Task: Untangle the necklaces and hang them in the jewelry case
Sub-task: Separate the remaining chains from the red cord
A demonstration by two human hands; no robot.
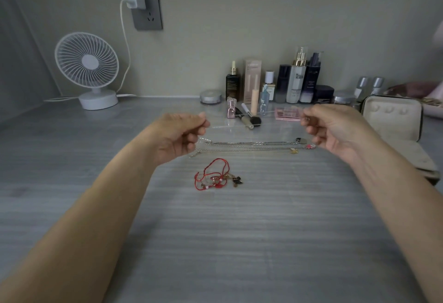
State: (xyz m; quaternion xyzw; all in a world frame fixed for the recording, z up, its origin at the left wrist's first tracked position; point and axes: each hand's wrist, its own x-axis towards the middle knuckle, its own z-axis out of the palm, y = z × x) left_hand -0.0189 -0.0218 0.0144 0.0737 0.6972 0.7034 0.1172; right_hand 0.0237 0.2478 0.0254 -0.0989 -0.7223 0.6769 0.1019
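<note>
Silver chains (249, 145) lie stretched left-to-right on the tabletop (239, 230) between both hands; left hand (178, 135) and right hand (335, 130) are pinched, on what I cannot tell. The case (393, 120) stands open nearest the right hand.

Beige wall (239, 15), grey desk (215, 242)

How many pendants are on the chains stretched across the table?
3, all at the chains' right end near the right hand: silver tag, pink pendant, gold pendant. The hands may hide others.
</note>
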